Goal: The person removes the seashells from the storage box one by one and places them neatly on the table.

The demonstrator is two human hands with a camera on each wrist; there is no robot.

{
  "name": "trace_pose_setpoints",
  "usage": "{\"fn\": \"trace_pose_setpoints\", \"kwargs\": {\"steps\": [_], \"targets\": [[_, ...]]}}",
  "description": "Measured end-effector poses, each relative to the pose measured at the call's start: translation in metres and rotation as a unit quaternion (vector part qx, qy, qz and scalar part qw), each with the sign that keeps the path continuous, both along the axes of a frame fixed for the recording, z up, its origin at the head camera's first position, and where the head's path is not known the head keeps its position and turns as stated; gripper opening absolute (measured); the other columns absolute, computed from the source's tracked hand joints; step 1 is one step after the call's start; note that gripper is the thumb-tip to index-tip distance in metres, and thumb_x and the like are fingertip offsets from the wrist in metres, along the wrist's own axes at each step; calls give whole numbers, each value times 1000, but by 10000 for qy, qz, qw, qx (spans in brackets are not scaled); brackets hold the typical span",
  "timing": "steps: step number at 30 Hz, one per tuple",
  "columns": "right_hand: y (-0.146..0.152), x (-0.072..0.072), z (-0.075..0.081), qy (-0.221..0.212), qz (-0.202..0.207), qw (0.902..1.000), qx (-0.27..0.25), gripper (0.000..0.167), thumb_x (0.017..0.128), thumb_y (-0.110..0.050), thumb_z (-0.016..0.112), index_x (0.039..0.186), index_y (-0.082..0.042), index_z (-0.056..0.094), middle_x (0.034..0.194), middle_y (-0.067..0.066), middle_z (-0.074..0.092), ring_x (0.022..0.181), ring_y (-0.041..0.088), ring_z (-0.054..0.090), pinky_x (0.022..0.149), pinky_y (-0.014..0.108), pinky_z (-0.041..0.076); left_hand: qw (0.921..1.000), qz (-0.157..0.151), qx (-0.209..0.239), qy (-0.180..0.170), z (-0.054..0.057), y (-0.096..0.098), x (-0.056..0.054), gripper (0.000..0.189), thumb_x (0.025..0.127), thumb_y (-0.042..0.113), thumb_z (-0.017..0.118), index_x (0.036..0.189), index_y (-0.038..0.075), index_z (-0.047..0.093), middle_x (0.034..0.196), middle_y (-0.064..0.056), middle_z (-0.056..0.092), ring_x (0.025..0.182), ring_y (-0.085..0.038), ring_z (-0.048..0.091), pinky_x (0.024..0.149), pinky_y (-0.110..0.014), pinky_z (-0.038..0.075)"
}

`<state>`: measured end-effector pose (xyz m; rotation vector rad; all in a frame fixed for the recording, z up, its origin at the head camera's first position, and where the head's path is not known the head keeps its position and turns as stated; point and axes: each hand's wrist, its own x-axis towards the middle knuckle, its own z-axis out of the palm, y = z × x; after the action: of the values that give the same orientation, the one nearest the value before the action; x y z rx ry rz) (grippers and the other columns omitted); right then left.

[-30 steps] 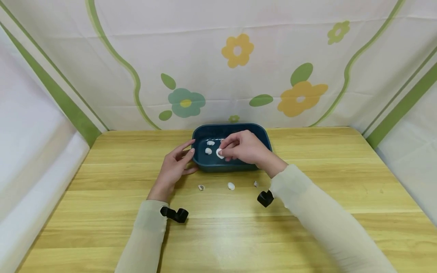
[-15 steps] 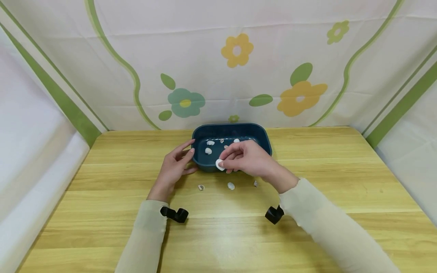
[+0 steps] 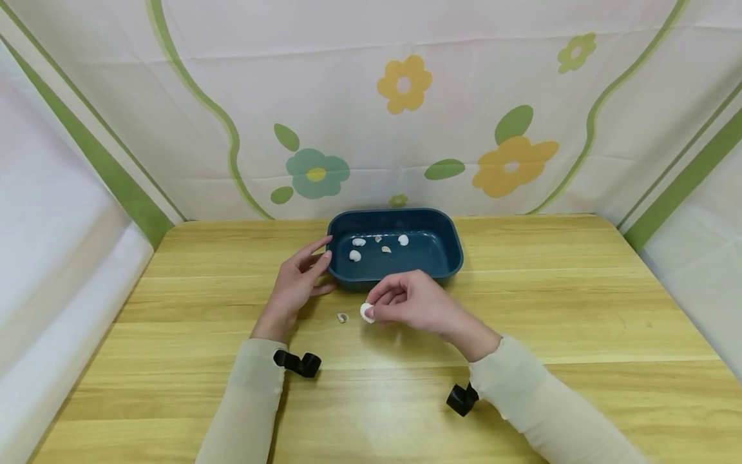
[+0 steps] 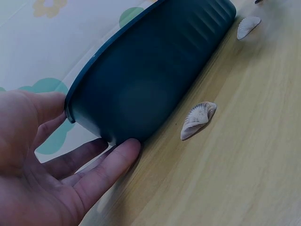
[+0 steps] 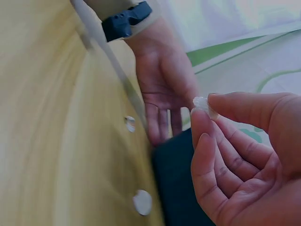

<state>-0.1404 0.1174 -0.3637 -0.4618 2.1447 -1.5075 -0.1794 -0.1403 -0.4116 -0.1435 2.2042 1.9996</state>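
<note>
A: Where is the held object, relative to the tray (image 3: 429, 259)?

B: The scalloped white shell (image 3: 366, 313) is before the tray's near wall, left of its middle and above the table (image 3: 556, 283); the thumb and fingers of the right hand (image 3: 416, 303) are clamped on it in a pinch.

A: And the left hand (image 3: 295, 280)?

B: Its fingers are spread apart against the tray's left end; the thumb touches the rim, other fingertips meet the lower wall.

A: What remains around?

B: Several small shells (image 3: 355, 256) lie inside the tray, across its left and middle floor; a ribbed shell (image 4: 199, 120) lies before the tray's left end; a pale shell (image 4: 248, 27) lies before its near wall, farther right; a flowered curtain (image 3: 371, 135) hangs behind the tray.
</note>
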Motion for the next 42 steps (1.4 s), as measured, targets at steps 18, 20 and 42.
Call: {"fn": "trace_pose_setpoints", "kwargs": {"steps": [18,20,42], "targets": [[-34,21,-38,369,674,9961,429,9,91,-16,87,94,-11,80,80,-2,78,71,11,72,62,23,57,9996,200,72,181,1,3,-1,43,111,30,63,153,32,62,155,-11,59,137,-26,62,113,-42,57],[-37,23,-39,408,718,9958,393,8,90,-13,87,92,-9,80,79,-2,79,69,10,73,61,22,57,9996,195,95,172,2,3,-1,43,111,29,63,153,31,62,158,-8,57,139,-25,61,114,-42,56],[-53,23,-39,1366,535,9806,1297,10,89,-19,90,84,-19,80,73,-12,73,69,2,66,68,23,55,9998,88,17,166,0,2,-2,44,111,31,62,155,31,60,160,-7,56,144,-25,58,115,-46,55]]}}
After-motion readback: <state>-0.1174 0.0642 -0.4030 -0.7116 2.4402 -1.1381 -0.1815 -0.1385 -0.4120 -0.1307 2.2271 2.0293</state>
